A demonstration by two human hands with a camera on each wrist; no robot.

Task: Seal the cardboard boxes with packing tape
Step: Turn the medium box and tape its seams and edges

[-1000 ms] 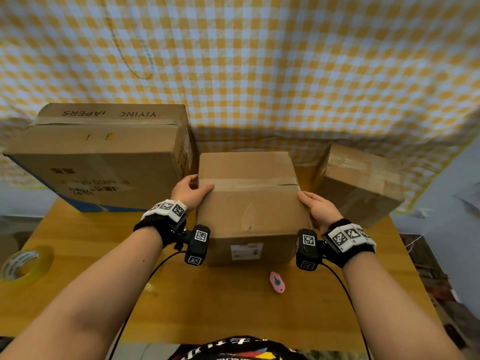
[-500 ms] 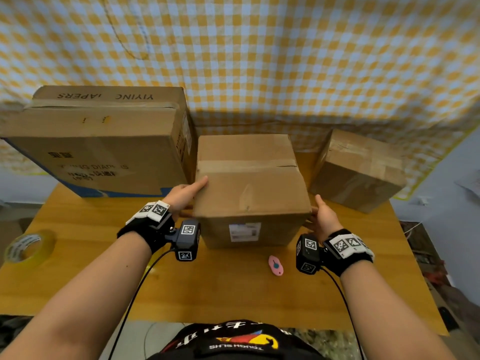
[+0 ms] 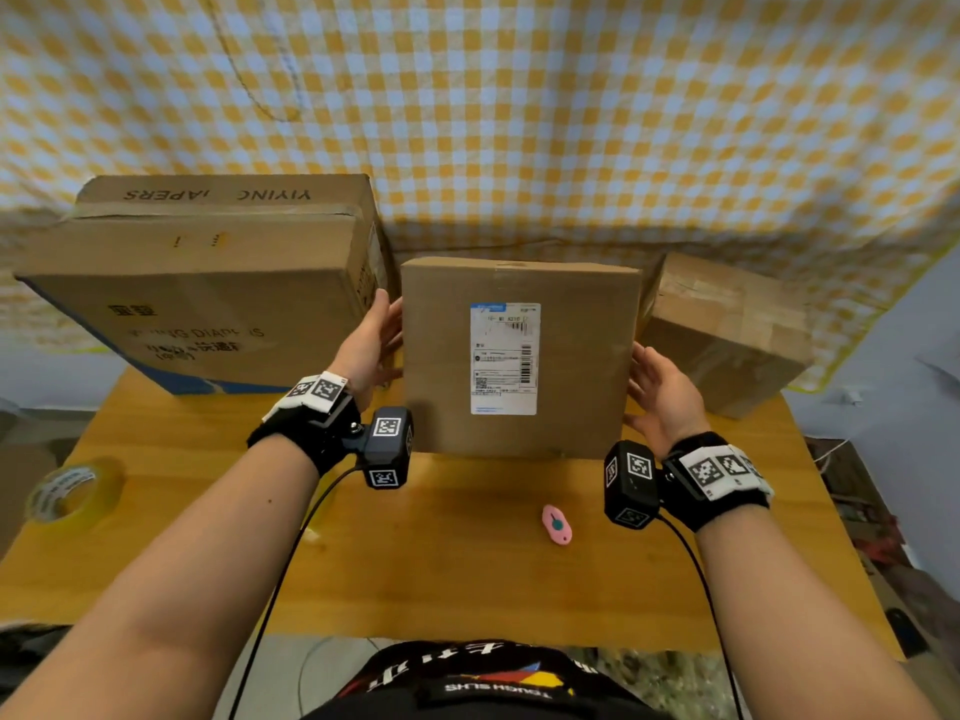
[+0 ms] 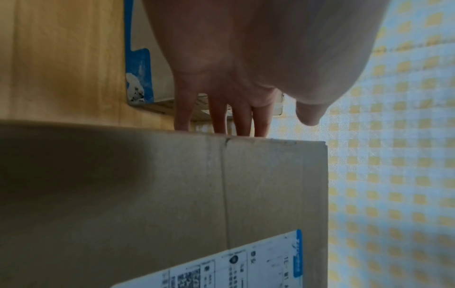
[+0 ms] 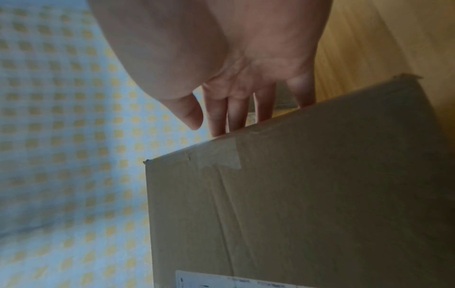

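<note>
The wooden table (image 3: 467,579) carries three boxes, all closed, their contents hidden. The large printed brown cardboard box (image 3: 208,283), cut off at the frame's left edge, stands just beyond the left hand (image 3: 371,345). The middle plain brown cardboard box (image 3: 447,366) with a white shipping label (image 3: 504,358) sits between both hands; its label print is too small to read. The left hand lies flat against its left side, fingers (image 4: 243,120) straight and together, their tips hidden behind the box edge. The right hand (image 3: 662,394) rests likewise on the right side, fingers (image 5: 218,118) extended. A smaller tape-wrapped brown cardboard box (image 3: 727,335) stands just beyond the right hand. A yellowish roll of packing tape (image 3: 72,493) lies well left of the left hand. A small pink oval cutter (image 3: 557,524) lies nearer the person than the right hand.
</note>
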